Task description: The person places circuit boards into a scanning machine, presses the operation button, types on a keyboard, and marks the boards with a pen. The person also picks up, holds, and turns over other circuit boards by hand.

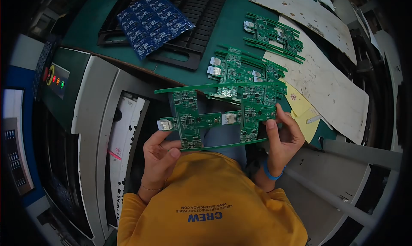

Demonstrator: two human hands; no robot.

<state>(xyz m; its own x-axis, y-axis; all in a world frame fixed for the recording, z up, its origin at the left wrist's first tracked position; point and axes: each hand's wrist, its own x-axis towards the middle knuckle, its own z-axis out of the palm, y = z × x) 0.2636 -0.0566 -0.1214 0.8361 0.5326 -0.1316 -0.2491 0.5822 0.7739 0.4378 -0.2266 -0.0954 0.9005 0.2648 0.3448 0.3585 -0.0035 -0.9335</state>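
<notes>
A green circuit board panel (187,113) with two populated sections, long edge rails and white connectors is held up in front of my chest. My left hand (159,156) grips its lower left corner, thumb toward the front. On the opposite side, my right hand (284,132) pinches the right edge between thumb and fingers. Just beyond the held panel, more green circuit boards (234,68) lie in a pile on the table, partly hidden behind it. Another group of green boards (274,33) rests farther back on the right.
A blue circuit board panel (152,23) leans on a black slotted rack (189,40) on the green table (92,27). Brown-spotted white sheets (330,91) and yellow paper (300,102) lie at right. A machine with lit buttons (58,81) and a screen (17,138) stand left.
</notes>
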